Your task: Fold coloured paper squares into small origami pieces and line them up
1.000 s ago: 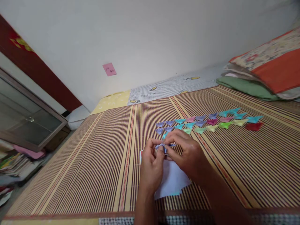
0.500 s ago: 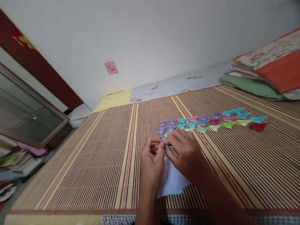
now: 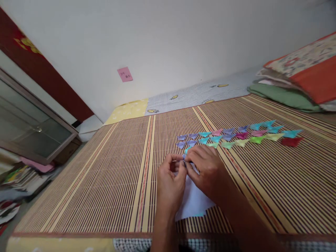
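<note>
My left hand and my right hand meet in front of me, fingertips pinched together on a small folded purple paper. Most of that paper is hidden by the fingers. Beneath the hands lies a white sheet of paper, with a strip of turquoise paper showing at its lower edge. Just beyond the hands are rows of folded paper pieces in several colours, among them a red one, a bright green one and a magenta one.
A striped bamboo mat covers the bed up to the white wall. At the right are stacked an orange patterned pillow and green bedding. A pink note is on the wall. A glass-door cabinet stands left.
Both hands stay together on the purple paper; the left fingers and thumb have shifted slightly right. The whole view has moved a little. The folded pieces on the mat lie as before.
</note>
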A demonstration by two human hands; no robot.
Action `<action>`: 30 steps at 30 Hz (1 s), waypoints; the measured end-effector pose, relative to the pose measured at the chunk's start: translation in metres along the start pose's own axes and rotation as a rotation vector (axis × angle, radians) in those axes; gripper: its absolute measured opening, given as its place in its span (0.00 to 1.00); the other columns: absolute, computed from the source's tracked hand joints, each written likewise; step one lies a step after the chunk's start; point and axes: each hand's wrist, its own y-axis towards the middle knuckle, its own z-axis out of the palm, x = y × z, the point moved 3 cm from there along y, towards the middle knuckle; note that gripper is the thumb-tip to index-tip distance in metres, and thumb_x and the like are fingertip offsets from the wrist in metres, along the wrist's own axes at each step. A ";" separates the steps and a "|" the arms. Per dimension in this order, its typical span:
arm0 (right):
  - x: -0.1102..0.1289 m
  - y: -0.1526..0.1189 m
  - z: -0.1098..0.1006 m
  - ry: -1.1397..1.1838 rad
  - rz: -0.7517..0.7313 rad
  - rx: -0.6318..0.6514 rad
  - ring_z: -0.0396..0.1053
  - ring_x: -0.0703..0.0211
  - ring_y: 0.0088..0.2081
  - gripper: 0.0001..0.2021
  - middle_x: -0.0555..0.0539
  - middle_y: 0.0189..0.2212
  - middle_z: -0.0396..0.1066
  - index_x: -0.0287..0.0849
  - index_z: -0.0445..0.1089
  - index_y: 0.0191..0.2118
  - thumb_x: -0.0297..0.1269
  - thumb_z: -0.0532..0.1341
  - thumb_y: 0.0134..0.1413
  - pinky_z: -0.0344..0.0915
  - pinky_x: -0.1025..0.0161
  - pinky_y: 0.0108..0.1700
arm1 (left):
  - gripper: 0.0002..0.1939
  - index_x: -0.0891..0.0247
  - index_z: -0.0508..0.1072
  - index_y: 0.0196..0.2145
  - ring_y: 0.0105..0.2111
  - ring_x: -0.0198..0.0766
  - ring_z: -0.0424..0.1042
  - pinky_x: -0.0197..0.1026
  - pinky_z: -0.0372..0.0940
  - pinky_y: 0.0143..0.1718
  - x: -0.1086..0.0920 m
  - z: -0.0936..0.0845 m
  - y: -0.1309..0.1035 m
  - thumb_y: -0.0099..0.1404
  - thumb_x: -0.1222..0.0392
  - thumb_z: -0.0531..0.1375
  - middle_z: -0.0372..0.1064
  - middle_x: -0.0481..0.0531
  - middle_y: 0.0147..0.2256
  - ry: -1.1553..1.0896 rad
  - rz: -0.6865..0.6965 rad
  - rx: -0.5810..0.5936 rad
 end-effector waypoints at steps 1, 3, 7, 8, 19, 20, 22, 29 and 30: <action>0.000 0.000 0.000 0.004 -0.001 -0.007 0.68 0.48 0.38 0.09 0.45 0.32 0.73 0.43 0.66 0.31 0.26 0.58 0.62 0.58 0.53 0.42 | 0.04 0.61 0.74 0.38 0.34 0.39 0.75 0.41 0.68 0.38 -0.001 0.000 0.000 0.68 0.66 0.60 0.76 0.52 0.36 0.003 -0.007 0.008; -0.001 0.000 -0.001 0.007 -0.005 -0.020 0.69 0.49 0.38 0.09 0.45 0.32 0.73 0.44 0.66 0.31 0.26 0.57 0.62 0.57 0.54 0.42 | 0.04 0.60 0.75 0.38 0.34 0.39 0.75 0.41 0.68 0.37 -0.003 -0.001 0.000 0.67 0.66 0.61 0.77 0.52 0.37 0.044 0.000 0.002; -0.003 0.000 -0.003 0.053 0.008 -0.022 0.70 0.48 0.38 0.08 0.44 0.32 0.74 0.44 0.66 0.31 0.26 0.58 0.61 0.59 0.54 0.42 | 0.08 0.59 0.78 0.36 0.36 0.40 0.75 0.41 0.66 0.37 -0.009 -0.005 0.000 0.67 0.70 0.61 0.77 0.51 0.38 0.140 0.101 -0.016; -0.004 0.001 -0.003 0.088 0.019 -0.020 0.70 0.48 0.38 0.08 0.44 0.32 0.74 0.44 0.66 0.31 0.26 0.58 0.61 0.60 0.54 0.43 | 0.09 0.58 0.79 0.35 0.37 0.39 0.75 0.40 0.66 0.37 -0.011 -0.006 0.000 0.67 0.70 0.61 0.77 0.50 0.38 0.160 0.129 -0.014; -0.010 0.000 -0.006 0.172 0.088 -0.035 0.69 0.50 0.35 0.08 0.46 0.29 0.70 0.44 0.64 0.29 0.25 0.57 0.56 0.61 0.53 0.42 | 0.07 0.58 0.76 0.37 0.35 0.38 0.76 0.41 0.68 0.37 -0.009 -0.004 -0.002 0.72 0.66 0.59 0.77 0.51 0.40 0.094 0.092 -0.021; -0.011 0.000 -0.006 0.170 0.088 -0.038 0.69 0.50 0.35 0.08 0.46 0.29 0.70 0.44 0.63 0.29 0.25 0.57 0.56 0.61 0.53 0.41 | 0.06 0.58 0.75 0.37 0.37 0.39 0.76 0.42 0.68 0.39 -0.007 -0.004 -0.002 0.72 0.65 0.59 0.76 0.51 0.40 0.068 0.084 -0.028; -0.011 0.000 -0.007 0.170 0.089 -0.041 0.69 0.50 0.35 0.08 0.46 0.29 0.70 0.44 0.63 0.29 0.25 0.57 0.56 0.61 0.53 0.41 | 0.05 0.59 0.74 0.38 0.39 0.41 0.76 0.43 0.68 0.41 -0.004 -0.005 -0.001 0.72 0.63 0.59 0.76 0.52 0.41 0.022 0.074 -0.046; -0.012 -0.001 -0.006 0.188 0.079 -0.069 0.69 0.50 0.36 0.08 0.46 0.29 0.70 0.43 0.64 0.29 0.25 0.58 0.57 0.62 0.54 0.41 | 0.05 0.60 0.70 0.37 0.38 0.39 0.74 0.42 0.67 0.41 0.000 0.001 -0.001 0.74 0.60 0.58 0.73 0.51 0.37 -0.057 0.018 -0.024; -0.012 -0.001 -0.006 0.188 0.075 -0.070 0.69 0.50 0.36 0.08 0.46 0.29 0.70 0.43 0.64 0.29 0.25 0.58 0.57 0.62 0.54 0.41 | 0.04 0.60 0.70 0.37 0.37 0.38 0.74 0.42 0.67 0.40 0.000 0.003 -0.001 0.73 0.61 0.59 0.72 0.50 0.36 -0.076 0.013 -0.014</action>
